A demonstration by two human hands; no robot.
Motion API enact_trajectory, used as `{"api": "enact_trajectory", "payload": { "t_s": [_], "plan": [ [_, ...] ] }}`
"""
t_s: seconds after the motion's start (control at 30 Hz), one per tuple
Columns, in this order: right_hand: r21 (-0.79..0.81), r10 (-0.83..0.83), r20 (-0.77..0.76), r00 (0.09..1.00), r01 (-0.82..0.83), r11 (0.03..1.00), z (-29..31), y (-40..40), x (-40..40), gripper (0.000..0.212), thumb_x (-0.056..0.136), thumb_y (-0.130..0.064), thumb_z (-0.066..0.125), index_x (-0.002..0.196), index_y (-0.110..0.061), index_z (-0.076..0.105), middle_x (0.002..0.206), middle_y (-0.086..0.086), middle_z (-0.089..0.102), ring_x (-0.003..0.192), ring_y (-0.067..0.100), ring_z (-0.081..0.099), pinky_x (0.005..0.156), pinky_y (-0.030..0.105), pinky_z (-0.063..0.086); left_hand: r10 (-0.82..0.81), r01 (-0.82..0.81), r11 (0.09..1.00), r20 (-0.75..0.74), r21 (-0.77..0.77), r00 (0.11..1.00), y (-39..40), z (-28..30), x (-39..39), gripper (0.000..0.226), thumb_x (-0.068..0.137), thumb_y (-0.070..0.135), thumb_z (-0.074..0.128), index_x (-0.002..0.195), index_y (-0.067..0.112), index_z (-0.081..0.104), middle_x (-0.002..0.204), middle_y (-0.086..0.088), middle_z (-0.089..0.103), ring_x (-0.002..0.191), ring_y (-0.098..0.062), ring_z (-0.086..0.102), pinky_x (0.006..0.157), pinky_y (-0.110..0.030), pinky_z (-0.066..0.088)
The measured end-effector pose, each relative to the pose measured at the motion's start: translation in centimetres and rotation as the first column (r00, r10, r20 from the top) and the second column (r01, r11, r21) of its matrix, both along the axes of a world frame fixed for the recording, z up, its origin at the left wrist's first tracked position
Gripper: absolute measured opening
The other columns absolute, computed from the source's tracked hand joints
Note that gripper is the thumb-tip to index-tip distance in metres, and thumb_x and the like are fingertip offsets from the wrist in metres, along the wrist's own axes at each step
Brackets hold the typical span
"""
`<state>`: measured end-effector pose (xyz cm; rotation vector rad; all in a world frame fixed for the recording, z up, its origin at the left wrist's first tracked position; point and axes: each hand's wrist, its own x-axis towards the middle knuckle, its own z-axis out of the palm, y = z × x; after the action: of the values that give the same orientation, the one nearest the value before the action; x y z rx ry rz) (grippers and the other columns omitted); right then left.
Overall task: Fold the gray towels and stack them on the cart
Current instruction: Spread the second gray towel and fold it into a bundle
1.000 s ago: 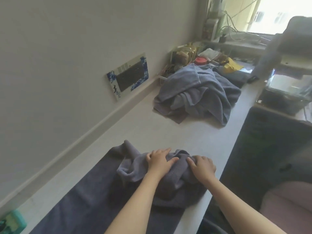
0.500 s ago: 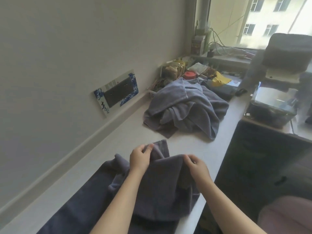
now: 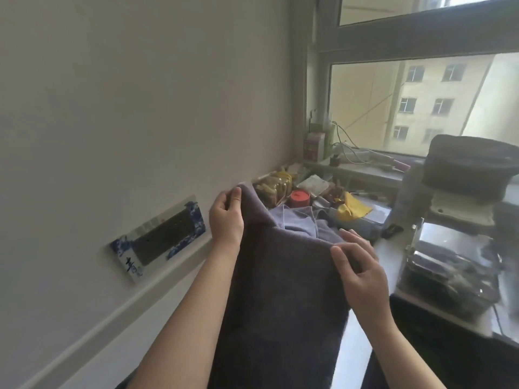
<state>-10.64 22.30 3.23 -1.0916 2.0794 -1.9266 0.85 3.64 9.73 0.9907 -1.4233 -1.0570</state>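
Note:
A dark gray towel (image 3: 280, 290) hangs lifted in front of me, above the white counter. My left hand (image 3: 226, 219) pinches its upper left corner, raised high near the wall. My right hand (image 3: 358, 269) pinches the top edge lower down on the right. Behind the towel's top edge shows part of a lighter gray towel pile (image 3: 297, 223) on the counter. At the right a stack of folded dark towels (image 3: 469, 167) sits on top of the cart (image 3: 449, 265).
Clutter fills the far counter: a red-lidded jar (image 3: 300, 198), a yellow cloth (image 3: 352, 210), packets and cables by the window sill. A blue-and-white framed panel (image 3: 160, 237) is fixed to the wall at left. The dark cart side stands close on my right.
Both hands have lifted the dark towel off the counter and spread it; my left hand rose higher toward the wall. My view tilted up toward the window.

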Motion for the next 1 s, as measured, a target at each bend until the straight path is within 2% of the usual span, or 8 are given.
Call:
{"api": "enact_trajectory", "payload": {
  "t_s": [0.13,0.23,0.3,0.4,0.53,0.67,0.83,1.0],
  "plan": [
    [-0.036,-0.135,-0.308,0.942,0.130,0.991,-0.3,-2.0,-6.4,0.012,0.083,-0.028,0.064,0.086,-0.019,0.072,0.128,-0.002,0.056,0.133,0.015,0.038,0.111,0.012,0.019,-0.018,0.018,1.000,-0.008,-0.011,1.000,-3.7,0.2,-6.9,0.017,0.095,0.025,0.053,0.087,0.014,0.064,0.088,-0.014,0.066,0.074,-0.009,0.051,0.074,-0.022,0.040],
    [0.110,-0.124,-0.439,0.890,0.190,0.976,-3.3,-3.5,-10.4,0.006,0.078,-0.019,0.074,0.083,-0.016,0.073,0.131,0.009,0.055,0.135,0.022,0.034,0.113,0.020,0.019,0.025,-0.026,0.999,0.042,0.024,0.999,-6.6,-1.5,-10.8,0.024,0.096,0.026,0.052,0.094,0.006,0.065,0.100,-0.019,0.067,0.087,-0.026,0.060,0.077,-0.028,0.044],
    [0.324,-0.044,-0.394,0.918,0.183,0.928,-5.6,-4.3,-12.3,0.010,0.078,-0.018,0.074,0.088,-0.016,0.074,0.134,0.017,0.053,0.137,0.019,0.026,0.113,0.027,0.020,0.054,-0.063,0.996,0.148,0.061,0.988,-8.3,-3.3,-12.7,0.029,0.097,0.027,0.050,0.105,0.004,0.066,0.107,-0.016,0.068,0.102,-0.031,0.060,0.086,-0.032,0.045],
    [0.671,0.164,-0.256,0.953,0.053,0.739,-8.2,-4.9,-14.0,0.035,0.089,-0.035,0.060,0.123,-0.026,0.059,0.153,0.009,0.026,0.145,0.020,0.006,0.116,0.032,0.011,0.031,-0.088,0.988,0.393,0.130,0.919,-10.3,-6.9,-14.8,0.030,0.095,0.030,0.048,0.111,0.012,0.066,0.115,-0.010,0.067,0.110,-0.031,0.058,0.095,-0.037,0.045],
    [0.817,0.274,-0.244,0.930,0.044,0.576,-9.9,-5.4,-14.6,0.046,0.092,-0.042,0.048,0.137,-0.040,0.040,0.157,-0.004,0.014,0.146,0.022,0.000,0.117,0.041,0.004,-0.082,-0.026,0.982,0.551,0.186,0.831,-10.6,-10.5,-16.0,0.039,0.096,0.033,0.045,0.129,0.016,0.056,0.134,-0.005,0.056,0.125,-0.026,0.049,0.107,-0.038,0.037],
    [0.789,0.319,-0.292,0.901,0.039,0.613,-10.9,-7.0,-13.6,0.046,0.091,-0.038,0.050,0.137,-0.036,0.043,0.155,-0.001,0.023,0.146,0.022,0.007,0.116,0.038,0.004,-0.106,0.001,0.983,0.569,0.181,0.816,-9.4,-12.8,-15.2,0.041,0.096,0.032,0.045,0.133,0.016,0.052,0.139,-0.005,0.052,0.129,-0.023,0.046,0.110,-0.039,0.033],
    [0.590,0.285,-0.386,0.878,-0.002,0.807,-11.4,-9.3,-9.9,0.034,0.076,-0.016,0.067,0.110,-0.019,0.069,0.126,0.013,0.061,0.123,0.035,0.051,0.103,0.047,0.036,-0.116,0.014,0.978,0.490,0.207,0.864,-5.3,-14.3,-10.3,0.039,0.098,0.028,0.042,0.133,0.015,0.052,0.142,-0.002,0.048,0.135,-0.017,0.038,0.113,-0.040,0.029],
    [0.547,0.370,-0.377,0.849,-0.118,0.829,-11.4,-10.1,-2.2,0.033,0.078,-0.019,0.061,0.110,-0.018,0.069,0.123,0.010,0.063,0.119,0.030,0.055,0.097,0.040,0.040,-0.024,-0.118,0.957,0.479,0.264,0.877,0.2,-16.5,0.4,0.036,0.099,0.025,0.040,0.132,0.016,0.052,0.141,0.000,0.049,0.134,-0.015,0.039,0.112,-0.037,0.030]
  ]
}}
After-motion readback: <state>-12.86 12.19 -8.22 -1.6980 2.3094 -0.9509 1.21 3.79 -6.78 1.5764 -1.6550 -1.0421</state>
